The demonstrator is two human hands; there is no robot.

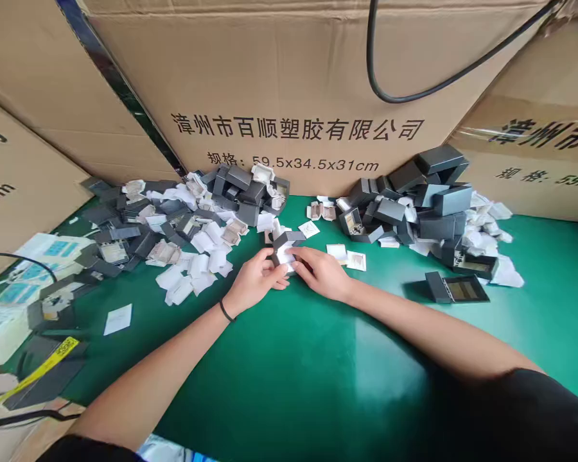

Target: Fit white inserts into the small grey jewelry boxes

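Observation:
A small dark grey hinged box [289, 238], its lid raised, is between my two hands in the middle of the table. Wrapped round its left side are the fingers of my left hand [256, 277]. My right hand [324, 272] is closed at the box's front right, fingertips pressed on a white insert [284, 258] in its opening. Both hands partly hide the box and insert. Just behind it lies a white card [309, 229]. To the right of the box are a folded white insert [337, 252] and a printed card [356, 260].
Dark boxes [250, 215] and loose white inserts [203, 241] are heaped on the left. Another heap of dark boxes [436, 224] stands at right. An open box [457, 289] lies in front of it. Large cartons [279, 83] wall the back of the green table [289, 372]; a black cable [373, 64] hangs there.

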